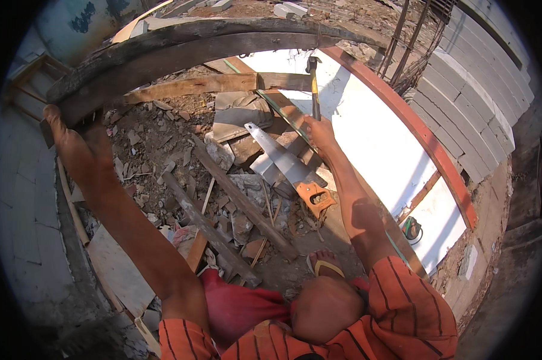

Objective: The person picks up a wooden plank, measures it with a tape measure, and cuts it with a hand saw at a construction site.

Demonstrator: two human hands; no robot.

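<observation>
My right hand (pixel 321 134) is wrapped round the lower handle of a claw hammer (pixel 315 88) with a yellow and black grip, its head pointing away from me. The hammer stands over a white panel (pixel 361 114), close to the end of a lighter wooden batten (pixel 193 87). At the far left my left hand (pixel 82 147) grips the near end of a long dark weathered beam (pixel 181 48), thumb on its outer side; its fingers are partly hidden and blurred. The beam arches across the far side. Below the hammer, a handsaw (pixel 286 161) with an orange handle lies on the rubble.
A red-brown timber (pixel 415 126) edges the white panel. Grey blocks (pixel 463 102) are stacked at the right. Two loose wooden strips (pixel 244 201) lie on broken rubble (pixel 145 144). A green tape measure-like object (pixel 412 229) rests on the panel. My sandalled foot (pixel 326 264) is near the saw.
</observation>
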